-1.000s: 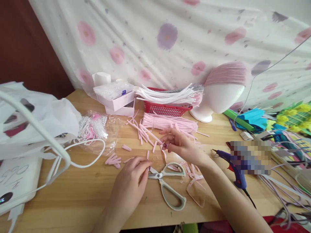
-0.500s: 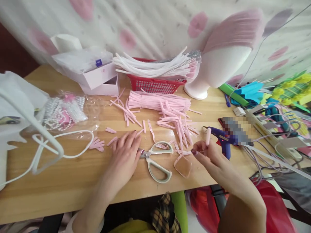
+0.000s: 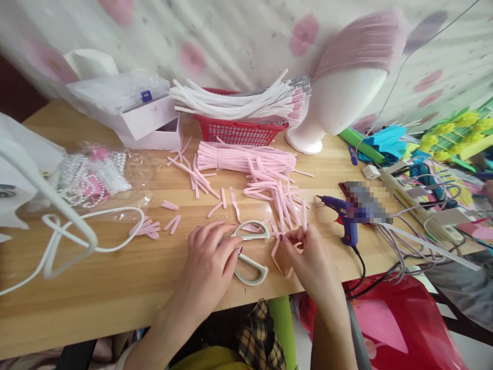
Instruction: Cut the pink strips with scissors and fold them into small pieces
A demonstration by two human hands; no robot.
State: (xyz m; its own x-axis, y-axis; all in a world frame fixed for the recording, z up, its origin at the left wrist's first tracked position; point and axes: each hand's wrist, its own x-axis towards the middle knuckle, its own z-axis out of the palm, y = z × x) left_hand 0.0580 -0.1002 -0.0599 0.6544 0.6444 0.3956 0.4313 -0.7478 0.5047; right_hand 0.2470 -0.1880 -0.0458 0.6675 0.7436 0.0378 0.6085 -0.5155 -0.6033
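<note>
My left hand (image 3: 211, 253) hovers over or rests on the scissors (image 3: 253, 282), hiding their blades; I cannot tell if it touches them. Its thumb stands apart from the fingers, near the pale handles. In my right hand (image 3: 310, 257) a short pink pipe cleaner (image 3: 304, 216) is pinched upright between thumb and fingers. Between the hands a pink measuring tape (image 3: 276, 255) loops over the table, partly behind the scissors' handle. Short pink cut pieces (image 3: 147, 227) lie in a small pile to the left of my left hand.
Behind the hands lie a pink pipe cleaner bundle (image 3: 246, 157) and bent pink stems (image 3: 271, 192). A red basket (image 3: 241, 132) holds white stems. To the right are a blue glue gun (image 3: 348, 226) and cables; a white foam head (image 3: 339, 103) stands behind. Bagged pearls (image 3: 96, 177) lie left.
My right hand has moved left with the pink pipe cleaner, away from the glue gun. My left hand has slid right, further over the scissors. The view has shifted slightly.
</note>
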